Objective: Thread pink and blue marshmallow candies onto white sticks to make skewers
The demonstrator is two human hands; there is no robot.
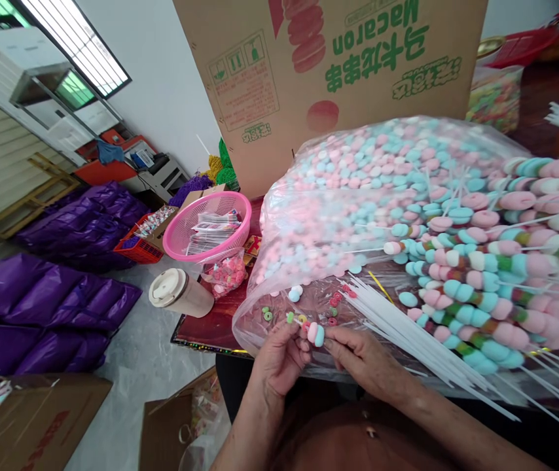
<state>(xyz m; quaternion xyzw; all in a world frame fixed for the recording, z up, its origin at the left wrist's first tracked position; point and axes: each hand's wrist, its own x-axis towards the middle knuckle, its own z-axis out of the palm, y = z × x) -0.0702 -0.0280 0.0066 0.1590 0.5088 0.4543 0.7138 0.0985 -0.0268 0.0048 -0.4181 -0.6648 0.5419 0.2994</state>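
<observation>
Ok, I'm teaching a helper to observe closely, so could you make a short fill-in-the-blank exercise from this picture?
1. Between the left hand and right hand, a pink candy sits against a ____ one.
2. The large green Latin-letter word on the cardboard is ____.
3. The round plastic basket behind the lidded cup is ____.

Missing words: blue; Macaron; pink.

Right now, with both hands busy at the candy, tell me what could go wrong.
The lidded cup stands near the left edge of the table, so a bump might tip it over. The loose green rings near the left hand could get brushed away. The white sticks lie close to the right hand and might be knocked out of line.
</observation>
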